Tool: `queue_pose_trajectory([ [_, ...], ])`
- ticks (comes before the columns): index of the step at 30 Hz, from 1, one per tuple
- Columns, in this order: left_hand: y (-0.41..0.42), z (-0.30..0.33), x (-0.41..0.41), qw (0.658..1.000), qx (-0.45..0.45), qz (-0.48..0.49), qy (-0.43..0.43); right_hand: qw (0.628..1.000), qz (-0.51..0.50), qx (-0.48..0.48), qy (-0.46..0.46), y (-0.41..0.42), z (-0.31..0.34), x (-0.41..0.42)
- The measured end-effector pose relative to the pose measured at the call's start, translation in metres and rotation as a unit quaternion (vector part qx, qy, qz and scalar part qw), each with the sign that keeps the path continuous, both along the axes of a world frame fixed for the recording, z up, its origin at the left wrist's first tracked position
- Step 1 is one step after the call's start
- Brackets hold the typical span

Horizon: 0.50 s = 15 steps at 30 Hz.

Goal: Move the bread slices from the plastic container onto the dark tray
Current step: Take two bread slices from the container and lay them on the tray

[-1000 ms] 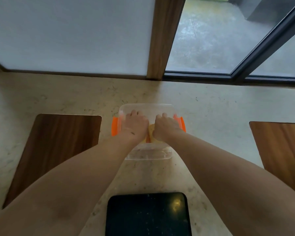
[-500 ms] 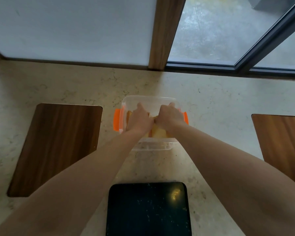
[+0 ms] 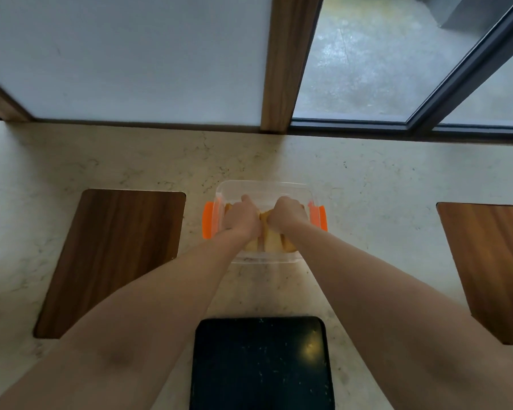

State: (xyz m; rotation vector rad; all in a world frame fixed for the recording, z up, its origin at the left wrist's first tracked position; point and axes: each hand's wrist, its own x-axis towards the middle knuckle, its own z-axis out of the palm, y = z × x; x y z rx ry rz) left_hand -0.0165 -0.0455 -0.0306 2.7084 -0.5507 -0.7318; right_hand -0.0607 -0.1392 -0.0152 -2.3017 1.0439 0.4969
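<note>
A clear plastic container (image 3: pixel 261 187) with orange side clips stands on the marble counter, straight ahead. Pale bread slices (image 3: pixel 271 242) show inside it, under and between my hands. My left hand (image 3: pixel 241 216) and my right hand (image 3: pixel 285 213) are both down in the container, fingers curled around the bread. How many slices each hand holds is hidden by the hands themselves. The dark tray (image 3: pixel 261 365) lies flat on the counter close to me, between my forearms, with nothing on it but crumbs.
A wooden board (image 3: pixel 113 255) lies to the left of the container and another wooden board (image 3: pixel 492 267) lies to the right. A wooden post (image 3: pixel 282 63) and window glass rise behind the counter's far edge.
My fingers went from spread flat over the container to curled tight around the bread. The view has tilted slightly, so the container sits a little higher in it.
</note>
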Motion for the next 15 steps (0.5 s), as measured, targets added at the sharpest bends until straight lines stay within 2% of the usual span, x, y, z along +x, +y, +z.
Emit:
queue_pose_trajectory([
  [5, 0.002, 0.033, -0.011, 0.999, -0.042, 0.018, -0.027, 0.997, -0.008, 0.018, -0.068, -0.004, 0.025, -0.011],
  [9, 0.009, 0.066, -0.023, 0.985, -0.127, 0.057, -0.098, 0.987, -0.028, 0.038, -0.155, -0.012, 0.057, -0.028],
  [15, 0.033, 0.111, -0.058, 0.955, -0.248, 0.084, -0.143, 0.940, -0.068, 0.134, -0.308, -0.003, 0.102, -0.081],
])
